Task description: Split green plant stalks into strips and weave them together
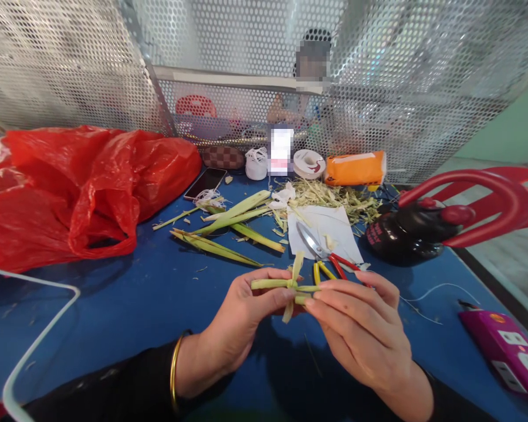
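Leaf-strip knot (pixel 292 284), below the frame's centre, seems light, pliable, easily torn; left hand (pixel 242 313) pinches its crossing, likely the firmest hold; right hand (pixel 363 328) grips the rightward strips (pixel 308 288) between fingertips.

There are two foreground hands (pixel 244 310) (pixel 363 325), one bangle (pixel 173 374), one red bag (pixel 70 193), one orange packet (pixel 355 169) and one purple power strip (pixel 504 340).

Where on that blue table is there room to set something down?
Widest: nearly bare tabletop between the red bag and the left sleeve, right of the white cable. Smaller: between the right hand and the purple socket box. Crowded: the middle and far side, with leaves, scissors and shavings.
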`<state>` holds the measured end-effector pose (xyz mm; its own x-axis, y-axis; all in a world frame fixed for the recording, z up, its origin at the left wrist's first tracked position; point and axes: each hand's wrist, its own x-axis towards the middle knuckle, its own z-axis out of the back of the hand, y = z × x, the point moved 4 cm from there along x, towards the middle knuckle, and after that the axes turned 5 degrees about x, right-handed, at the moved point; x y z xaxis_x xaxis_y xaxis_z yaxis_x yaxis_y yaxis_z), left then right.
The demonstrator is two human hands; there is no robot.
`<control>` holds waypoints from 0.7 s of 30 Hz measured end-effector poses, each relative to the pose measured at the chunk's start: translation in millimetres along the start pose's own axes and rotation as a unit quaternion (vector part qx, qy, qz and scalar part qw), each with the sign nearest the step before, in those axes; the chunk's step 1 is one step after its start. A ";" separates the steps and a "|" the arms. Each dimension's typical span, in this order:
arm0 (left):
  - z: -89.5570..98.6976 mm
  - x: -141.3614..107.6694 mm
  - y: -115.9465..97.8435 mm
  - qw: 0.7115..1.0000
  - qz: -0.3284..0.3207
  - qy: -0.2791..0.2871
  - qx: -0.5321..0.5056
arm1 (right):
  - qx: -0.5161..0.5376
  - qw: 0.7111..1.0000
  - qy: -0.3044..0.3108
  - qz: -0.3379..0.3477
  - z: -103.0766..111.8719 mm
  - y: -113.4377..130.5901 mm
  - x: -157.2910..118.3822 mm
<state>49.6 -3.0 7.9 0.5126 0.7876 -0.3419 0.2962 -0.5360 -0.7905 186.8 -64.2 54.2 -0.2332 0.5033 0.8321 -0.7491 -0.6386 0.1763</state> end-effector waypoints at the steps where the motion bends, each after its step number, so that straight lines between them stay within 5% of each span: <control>1: 0.3 0.0 -0.6 1.000 -0.003 -0.002 0.000 | -0.003 1.000 0.001 0.001 -0.6 -0.1 0.9; 21: 3.0 2.6 -5.5 0.996 -0.030 -0.029 0.084 | 0.018 0.998 0.038 -0.054 -10.3 -6.7 6.0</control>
<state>46.9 2.9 9.9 0.4486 0.8357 -0.3168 0.1828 -0.4328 -0.8828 184.1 -50.9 52.7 -0.1990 0.6127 0.7649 -0.7505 -0.5971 0.2831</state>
